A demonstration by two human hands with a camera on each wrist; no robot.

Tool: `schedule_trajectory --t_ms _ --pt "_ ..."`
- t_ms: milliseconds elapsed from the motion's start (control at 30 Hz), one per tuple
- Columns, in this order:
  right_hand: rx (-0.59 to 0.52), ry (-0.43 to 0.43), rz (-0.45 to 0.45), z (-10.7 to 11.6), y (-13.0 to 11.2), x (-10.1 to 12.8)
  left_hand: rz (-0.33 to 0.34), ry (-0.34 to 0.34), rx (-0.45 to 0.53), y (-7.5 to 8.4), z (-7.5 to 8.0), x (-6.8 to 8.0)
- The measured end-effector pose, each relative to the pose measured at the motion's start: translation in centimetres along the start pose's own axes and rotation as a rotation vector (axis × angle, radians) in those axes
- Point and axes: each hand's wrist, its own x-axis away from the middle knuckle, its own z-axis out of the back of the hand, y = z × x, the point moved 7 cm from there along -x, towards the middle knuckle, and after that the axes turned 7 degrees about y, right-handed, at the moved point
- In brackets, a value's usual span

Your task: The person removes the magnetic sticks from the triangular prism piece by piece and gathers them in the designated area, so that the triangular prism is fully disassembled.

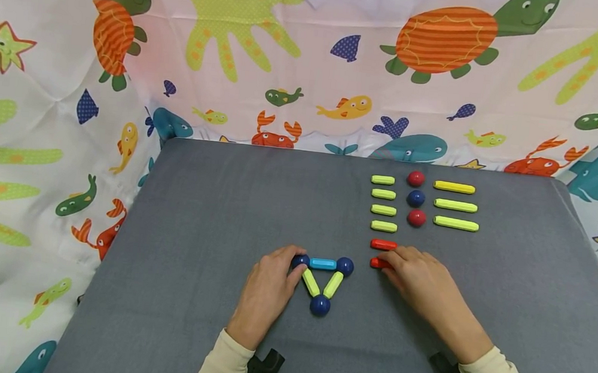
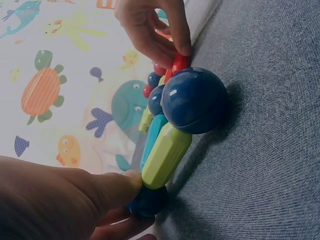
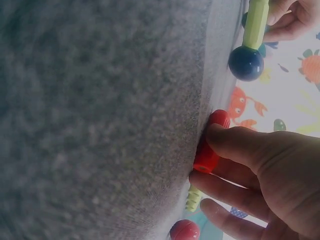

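Observation:
A flat triangle lies on the grey table (image 1: 211,202): three dark blue balls joined by a light blue stick (image 1: 323,264) and two yellow-green sticks. My left hand (image 1: 295,268) grips the triangle's left blue ball (image 1: 301,260) between finger and thumb; in the left wrist view that ball (image 2: 147,200) sits under my fingers (image 2: 110,190). Just right of the triangle, my right hand (image 1: 386,262) pinches a short red stick (image 1: 377,263) that lies on the cloth. The right wrist view shows thumb and fingers around this red stick (image 3: 210,145).
A second red stick (image 1: 383,244) lies just beyond the held one. Behind it are several short yellow-green sticks (image 1: 383,194), a column of red, blue and red balls (image 1: 415,198) and three long yellow sticks (image 1: 456,205). A sea-animal patterned sheet (image 1: 311,61) surrounds the table.

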Motion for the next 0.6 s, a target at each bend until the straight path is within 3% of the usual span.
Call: schedule_trajectory --t_ms 300,467,600 --pt "-0.002 0.014 0.014 0.4 -0.1 0.0 -0.006 0.001 -0.004 0.1 -0.1 0.0" --pt "-0.056 0.058 0.11 0.9 -1.5 -1.0 -0.004 0.0 0.008 0.0 0.0 -0.1" --pt "-0.111 0.041 0.188 0.6 -3.1 -1.6 -0.018 0.006 0.024 0.1 0.1 0.0"
